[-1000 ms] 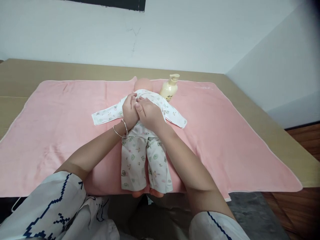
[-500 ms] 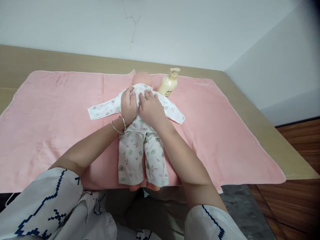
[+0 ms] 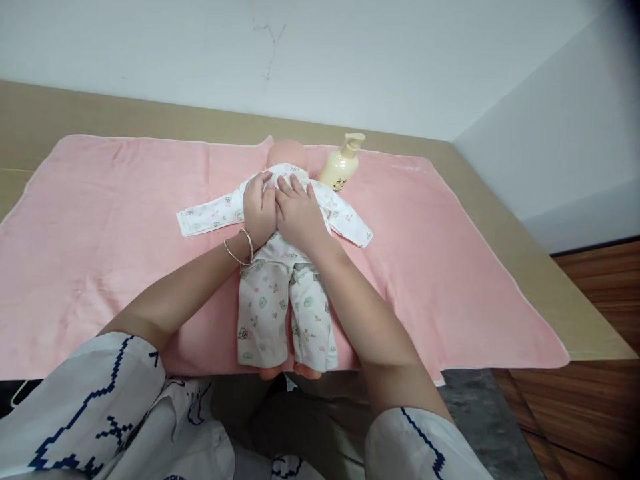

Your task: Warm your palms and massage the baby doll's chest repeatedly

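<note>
A baby doll lies on a pink towel, its head toward the wall and its feet at the near edge. It wears a white printed top with the sleeves spread out and matching trousers. My left hand, with a bangle at the wrist, rests on the left side of the doll's upper body, fingers stretched forward. Beside it, my right hand lies flat on the doll, fingers a little apart. The two hands touch along their inner edges. The doll's face does not show.
A pale yellow pump bottle stands on the towel, just right of the doll's head. The towel covers much of a wooden table. A white wall rises behind the table, and a wooden cabinet is at the lower right.
The fingers of my right hand have straightened and lie flatter on the doll. The whole view has shifted slightly; the doll and bottle stay in place.
</note>
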The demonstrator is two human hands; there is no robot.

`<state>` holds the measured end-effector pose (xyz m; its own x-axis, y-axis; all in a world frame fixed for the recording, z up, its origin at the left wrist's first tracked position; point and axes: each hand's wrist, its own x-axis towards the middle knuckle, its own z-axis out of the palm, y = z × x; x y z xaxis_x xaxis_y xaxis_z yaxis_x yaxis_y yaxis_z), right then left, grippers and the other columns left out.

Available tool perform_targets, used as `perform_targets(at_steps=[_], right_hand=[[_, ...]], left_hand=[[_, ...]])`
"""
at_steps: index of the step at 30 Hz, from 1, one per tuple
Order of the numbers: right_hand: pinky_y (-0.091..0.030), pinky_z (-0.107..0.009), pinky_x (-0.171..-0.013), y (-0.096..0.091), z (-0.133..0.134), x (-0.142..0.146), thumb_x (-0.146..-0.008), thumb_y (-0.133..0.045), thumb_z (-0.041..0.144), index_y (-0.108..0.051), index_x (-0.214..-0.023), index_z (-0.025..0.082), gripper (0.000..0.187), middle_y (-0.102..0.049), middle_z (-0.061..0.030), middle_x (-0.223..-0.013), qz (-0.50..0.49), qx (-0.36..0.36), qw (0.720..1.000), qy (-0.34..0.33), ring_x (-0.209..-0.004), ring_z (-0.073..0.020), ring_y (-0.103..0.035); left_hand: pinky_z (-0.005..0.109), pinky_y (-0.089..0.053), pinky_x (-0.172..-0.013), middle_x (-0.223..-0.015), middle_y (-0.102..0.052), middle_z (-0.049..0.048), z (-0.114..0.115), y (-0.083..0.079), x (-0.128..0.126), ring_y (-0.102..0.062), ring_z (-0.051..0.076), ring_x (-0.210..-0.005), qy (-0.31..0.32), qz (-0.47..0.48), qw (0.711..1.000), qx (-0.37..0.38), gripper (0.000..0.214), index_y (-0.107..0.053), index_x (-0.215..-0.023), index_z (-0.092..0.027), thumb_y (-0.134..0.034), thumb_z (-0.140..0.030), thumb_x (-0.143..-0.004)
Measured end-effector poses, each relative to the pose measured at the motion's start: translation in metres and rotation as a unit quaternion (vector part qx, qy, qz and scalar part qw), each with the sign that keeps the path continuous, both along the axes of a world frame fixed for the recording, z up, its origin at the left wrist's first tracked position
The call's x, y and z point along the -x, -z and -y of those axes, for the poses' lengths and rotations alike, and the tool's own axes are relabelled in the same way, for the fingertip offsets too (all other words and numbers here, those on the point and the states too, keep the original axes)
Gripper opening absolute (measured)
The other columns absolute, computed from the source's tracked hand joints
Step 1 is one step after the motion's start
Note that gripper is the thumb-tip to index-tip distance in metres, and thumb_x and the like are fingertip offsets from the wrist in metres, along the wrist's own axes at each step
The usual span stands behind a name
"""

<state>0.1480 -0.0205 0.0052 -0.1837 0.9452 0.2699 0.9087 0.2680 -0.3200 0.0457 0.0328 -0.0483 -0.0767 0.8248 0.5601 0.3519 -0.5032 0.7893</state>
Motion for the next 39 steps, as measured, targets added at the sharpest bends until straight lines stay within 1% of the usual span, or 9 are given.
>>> perform_targets(at_steps=[3, 7, 11, 16, 20, 24, 26, 34, 39], right_hand=[[-0.018, -0.058, -0.126, 0.005, -0.014, -0.020, -0.102, -0.035, 0.036, -0.052, -0.145, 0.020, 0.048, -0.041, -0.0095, -0.161, -0.038, 0.010, 0.999, -0.014, -0.154, -0.0295, -0.028], [-0.036, -0.048, -0.119, 0.014, -0.026, -0.042, -0.101, -0.034, 0.035, -0.059, -0.133, 0.012, 0.047, -0.056, -0.0182, -0.147, -0.099, -0.022, 0.991, 0.082, -0.141, -0.0277, -0.047], [-0.049, -0.044, -0.101, 0.009, -0.016, -0.030, -0.100, -0.030, 0.031, -0.067, -0.108, 0.015, 0.041, -0.071, -0.0177, -0.118, -0.054, -0.049, 0.988, 0.139, -0.114, -0.0291, -0.062], [-0.053, -0.044, -0.081, -0.004, 0.004, -0.003, -0.100, -0.030, 0.031, -0.071, -0.099, 0.008, 0.047, -0.073, -0.0236, -0.098, 0.056, -0.031, 0.973, 0.221, -0.093, -0.0345, -0.070], [-0.052, -0.047, -0.090, -0.004, 0.002, -0.005, -0.099, -0.031, 0.027, -0.070, -0.103, 0.007, 0.044, -0.072, -0.0245, -0.106, 0.055, -0.030, 0.980, 0.190, -0.104, -0.0361, -0.068], [-0.040, -0.050, -0.113, 0.007, -0.016, -0.030, -0.098, -0.033, 0.026, -0.060, -0.126, 0.013, 0.042, -0.063, -0.0172, -0.136, -0.040, -0.012, 0.996, 0.082, -0.130, -0.0302, -0.055], [-0.036, -0.050, -0.117, 0.010, -0.022, -0.038, -0.098, -0.033, 0.029, -0.055, -0.132, 0.015, 0.043, -0.060, -0.0145, -0.140, -0.059, -0.010, 0.997, 0.048, -0.133, -0.0282, -0.052], [-0.046, -0.054, -0.104, -0.005, 0.005, -0.003, -0.099, -0.027, 0.025, -0.066, -0.108, 0.001, 0.047, -0.069, -0.0291, -0.111, 0.056, -0.011, 0.987, 0.151, -0.116, -0.0383, -0.062], [-0.035, -0.050, -0.119, 0.000, -0.005, -0.014, -0.100, -0.030, 0.025, -0.061, -0.122, 0.000, 0.046, -0.061, -0.0269, -0.134, 0.017, 0.008, 0.994, 0.107, -0.136, -0.0336, -0.052]], left_hand=[[0.048, -0.043, -0.112, -0.127, -0.066, 0.0111, -0.002, 0.002, 0.000, -0.057, 0.024, -0.124, 0.014, -0.011, 1.000, -0.009, 0.075, -0.057, -0.119, -0.022, -0.016, -0.080, -0.093], [0.049, -0.039, -0.117, -0.130, -0.064, 0.0127, 0.001, -0.001, -0.001, -0.053, 0.026, -0.131, 0.015, -0.058, 0.998, -0.033, 0.045, -0.059, -0.120, -0.019, -0.035, -0.052, -0.101], [0.050, -0.038, -0.117, -0.131, -0.064, 0.0159, -0.001, -0.001, -0.004, -0.053, 0.031, -0.130, -0.030, -0.102, 0.994, 0.007, 0.036, -0.059, -0.122, -0.017, -0.050, -0.032, -0.092], [0.055, -0.030, -0.122, -0.137, -0.062, 0.0189, -0.011, 0.005, -0.005, -0.049, 0.035, -0.137, -0.008, -0.144, 0.989, 0.023, 0.042, -0.061, -0.125, -0.013, -0.053, -0.033, -0.089], [0.055, -0.028, -0.124, -0.136, -0.065, 0.0131, -0.011, 0.006, -0.004, -0.051, 0.032, -0.136, 0.027, -0.138, 0.990, -0.002, 0.035, -0.065, -0.120, -0.019, -0.050, -0.035, -0.092], [0.053, -0.038, -0.117, -0.126, -0.070, 0.0131, 0.000, 0.000, -0.004, -0.057, 0.032, -0.127, 0.023, -0.154, 0.988, -0.020, 0.029, -0.068, -0.110, -0.018, -0.049, -0.031, -0.093], [0.052, -0.041, -0.114, -0.122, -0.071, 0.0125, 0.005, -0.003, -0.004, -0.059, 0.032, -0.123, 0.009, -0.156, 0.987, -0.023, 0.024, -0.070, -0.104, -0.019, -0.051, -0.029, -0.091], [0.054, -0.033, -0.119, -0.131, -0.065, 0.0170, 0.001, -0.001, -0.007, -0.052, 0.035, -0.130, -0.028, -0.135, 0.990, 0.024, 0.033, -0.065, -0.115, -0.015, -0.055, -0.030, -0.087], [0.052, -0.036, -0.117, -0.124, -0.068, 0.0138, 0.002, 0.000, -0.006, -0.055, 0.032, -0.125, -0.003, -0.138, 0.990, -0.003, 0.024, -0.066, -0.106, -0.018, -0.052, -0.029, -0.090]])
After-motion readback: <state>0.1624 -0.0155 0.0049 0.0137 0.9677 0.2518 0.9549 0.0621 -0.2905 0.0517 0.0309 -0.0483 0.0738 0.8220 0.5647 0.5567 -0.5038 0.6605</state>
